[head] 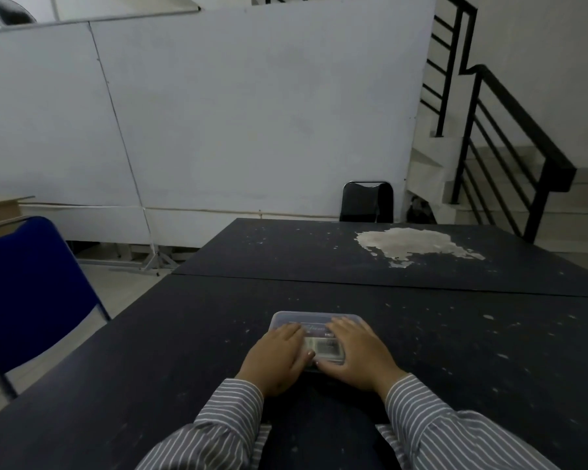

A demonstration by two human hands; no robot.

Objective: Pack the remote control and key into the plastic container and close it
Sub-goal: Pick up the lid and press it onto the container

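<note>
A clear plastic container (pixel 314 318) with its lid on lies on the dark table (pixel 184 351) close in front of me. Both hands lie palm down on the lid with fingers stretched out: my left hand (pixel 279 357) covers its left half and my right hand (pixel 357 354) its right half. Between the hands, through the lid, the remote control (pixel 325 349) shows as a pale screen and dark body. I cannot make out the key. Striped sleeves cover both forearms.
A blue chair (pixel 31 283) stands at the table's left edge and a black chair (pixel 367 201) at the far end. A second tabletop with a worn pale patch (pixel 414 244) adjoins beyond a seam. A black stair railing (pixel 510 157) rises at the right.
</note>
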